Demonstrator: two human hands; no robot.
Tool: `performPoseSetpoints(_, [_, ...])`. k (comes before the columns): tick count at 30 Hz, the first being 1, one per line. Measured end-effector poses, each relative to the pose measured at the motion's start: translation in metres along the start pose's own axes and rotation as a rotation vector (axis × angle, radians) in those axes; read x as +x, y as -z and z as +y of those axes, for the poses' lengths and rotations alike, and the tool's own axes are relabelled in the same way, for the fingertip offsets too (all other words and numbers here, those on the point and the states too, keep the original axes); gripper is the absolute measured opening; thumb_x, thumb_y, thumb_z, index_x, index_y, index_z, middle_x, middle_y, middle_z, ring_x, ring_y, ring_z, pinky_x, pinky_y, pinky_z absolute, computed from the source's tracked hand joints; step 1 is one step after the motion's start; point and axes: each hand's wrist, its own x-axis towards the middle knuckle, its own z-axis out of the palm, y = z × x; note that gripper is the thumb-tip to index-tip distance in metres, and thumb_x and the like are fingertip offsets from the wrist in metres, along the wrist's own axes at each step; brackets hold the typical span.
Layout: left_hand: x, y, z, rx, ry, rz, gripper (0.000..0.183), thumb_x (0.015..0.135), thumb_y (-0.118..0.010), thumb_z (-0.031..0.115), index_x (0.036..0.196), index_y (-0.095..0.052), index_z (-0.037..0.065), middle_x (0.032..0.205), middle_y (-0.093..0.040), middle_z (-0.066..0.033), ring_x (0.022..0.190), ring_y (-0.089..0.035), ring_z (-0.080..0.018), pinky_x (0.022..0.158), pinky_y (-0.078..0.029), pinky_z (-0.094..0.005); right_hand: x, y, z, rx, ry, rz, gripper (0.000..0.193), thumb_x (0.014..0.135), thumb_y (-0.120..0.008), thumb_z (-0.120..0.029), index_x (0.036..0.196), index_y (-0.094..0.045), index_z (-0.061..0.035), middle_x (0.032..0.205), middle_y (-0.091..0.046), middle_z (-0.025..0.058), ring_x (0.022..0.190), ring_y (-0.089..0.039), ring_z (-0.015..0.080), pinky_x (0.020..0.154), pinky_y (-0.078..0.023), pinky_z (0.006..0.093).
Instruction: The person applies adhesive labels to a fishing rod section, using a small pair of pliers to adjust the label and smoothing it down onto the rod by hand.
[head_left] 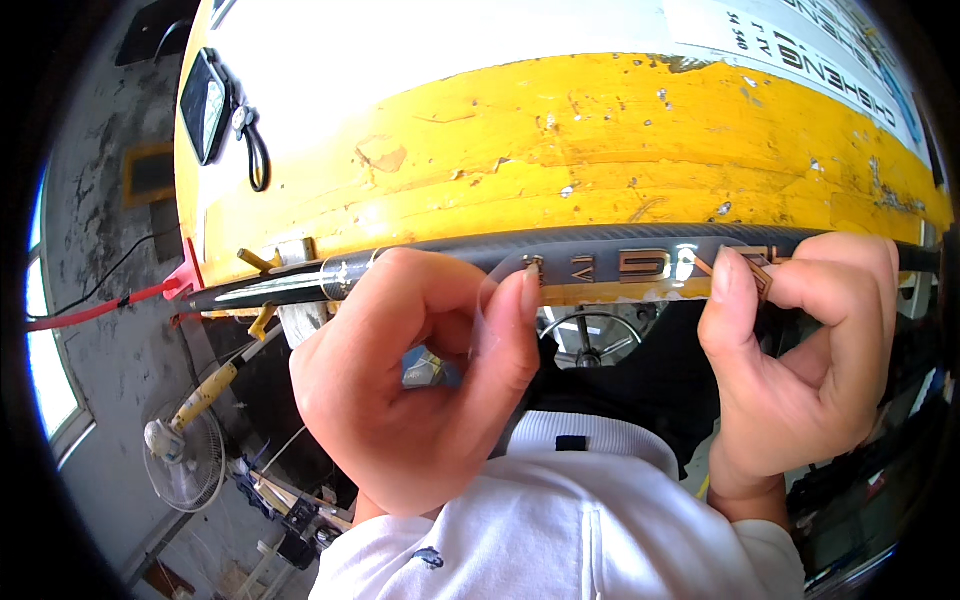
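Observation:
A long black rod (560, 236) with a woven carbon look lies along the table's near edge. Its left end is glossy, with a gold-marked band. In front of the rod, a clear decal strip (605, 268) with bronze-coloured characters is stretched between my hands. My left hand (410, 400) pinches the strip's left end between thumb and curled index finger. At the other end, my right hand (825, 370) pinches it the same way, covering some characters. I cannot tell whether the strip touches the rod.
The worn yellow table (450, 130) has a white sheet (400, 50) across its far part. A phone (208, 108) with a black strap lies at the far left. Printed sheets (800, 50) sit far right. Below left are a red cable (100, 312) and a fan (185, 465).

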Motion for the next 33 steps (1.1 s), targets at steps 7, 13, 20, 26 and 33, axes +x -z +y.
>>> performPoseSetpoints(7, [0.001, -0.001, 0.005, 0.017, 0.106, 0.021, 0.018, 0.077, -0.073, -0.004, 0.071, -0.056, 0.0, 0.056, -0.057, -0.0006, 0.048, -0.049, -0.0023, 0.048, -0.035, -0.0156, -0.009, -0.004, 0.003, 0.07, -0.067, 0.105, 0.029, 0.069, -0.067, 0.011, 0.091, -0.053, 0.0, 0.074, -0.05, 0.0047, 0.062, -0.045, 0.0165, 0.058, -0.037, 0.0284])
performPoseSetpoints(13, [0.0, 0.001, 0.005, 0.028, 0.137, 0.036, 0.018, 0.078, -0.073, -0.004, 0.072, -0.056, 0.0, 0.058, -0.057, -0.0005, 0.051, -0.047, -0.0021, 0.05, -0.034, -0.0151, -0.021, 0.009, 0.002, 0.077, -0.079, 0.195, 0.033, 0.072, -0.061, 0.01, 0.104, -0.054, 0.003, 0.072, -0.053, 0.0044, 0.054, -0.045, 0.016, 0.051, -0.036, 0.0285])
performPoseSetpoints(20, [-0.001, -0.004, 0.007, 0.012, 0.173, 0.072, 0.018, 0.078, -0.073, -0.003, 0.072, -0.056, 0.0, 0.06, -0.056, 0.0006, 0.053, -0.045, -0.0019, 0.051, -0.034, -0.0151, -0.034, 0.004, -0.005, 0.122, 0.199, -0.154, 0.042, 0.077, -0.055, 0.009, 0.119, -0.055, 0.0065, 0.068, -0.056, 0.0041, 0.045, -0.046, 0.0155, 0.042, -0.034, 0.0286])
performPoseSetpoints(26, [-0.002, -0.004, 0.007, 0.025, 0.166, 0.076, 0.018, 0.078, -0.072, -0.004, 0.071, -0.056, -0.001, 0.06, -0.056, 0.001, 0.053, -0.046, -0.0018, 0.052, -0.033, -0.015, -0.041, -0.026, -0.017, 0.039, 0.069, -0.273, 0.066, 0.066, -0.058, 0.012, 0.131, -0.05, 0.0056, 0.075, -0.065, 0.0068, 0.044, -0.052, 0.0159, 0.043, -0.042, 0.0293])
performPoseSetpoints(33, [-0.001, -0.001, 0.01, -0.003, 0.166, 0.077, 0.018, 0.08, -0.07, -0.005, 0.07, -0.055, -0.001, 0.057, -0.055, 0.0002, 0.05, -0.048, -0.0027, 0.05, -0.032, -0.0156, -0.048, -0.014, -0.004, -0.139, -0.024, -0.244, 0.069, 0.069, -0.059, 0.011, 0.136, -0.043, 0.0062, 0.099, -0.068, 0.0153, 0.051, -0.06, 0.0215, 0.049, -0.048, 0.031])
